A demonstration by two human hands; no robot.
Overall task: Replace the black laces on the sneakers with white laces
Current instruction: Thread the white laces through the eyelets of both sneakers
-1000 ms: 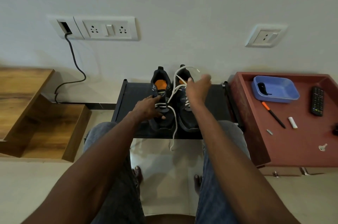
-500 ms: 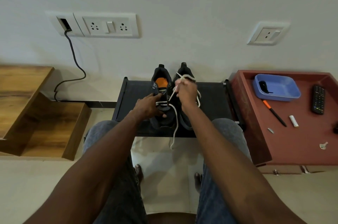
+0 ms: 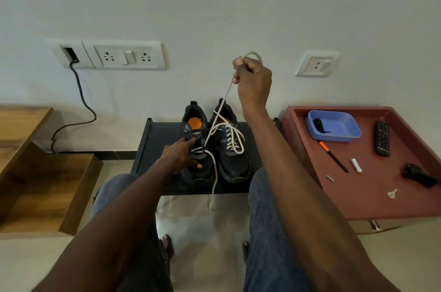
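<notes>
Since half a second ago my right hand (image 3: pixel 253 78) has risen from just over the sneakers to well above them, in front of the wall, drawing the white lace (image 3: pixel 216 127) taut. The fingers are curled round that lace, and a loop of it arches over the knuckles.

The blue tray (image 3: pixel 334 126) on the red table (image 3: pixel 372 194) holds a black lace (image 3: pixel 320 124) bunched at its left end. Loose on that table lie an orange-capped pen (image 3: pixel 333 157), a small white cylinder (image 3: pixel 356 165), a remote (image 3: pixel 382 138), a key (image 3: pixel 392 194) and a black object I cannot identify.

Both sneakers stand side by side on the black stand (image 3: pixel 152 148), toes toward me. The right sneaker (image 3: pixel 230 148) is fully laced in white. The left sneaker (image 3: pixel 196 146) has the lace through its lower eyelets only; one end hangs off the stand's front edge. My left hand (image 3: pixel 182 155) rests on that shoe, fingers extended over its tongue, thumb against its side.
</notes>
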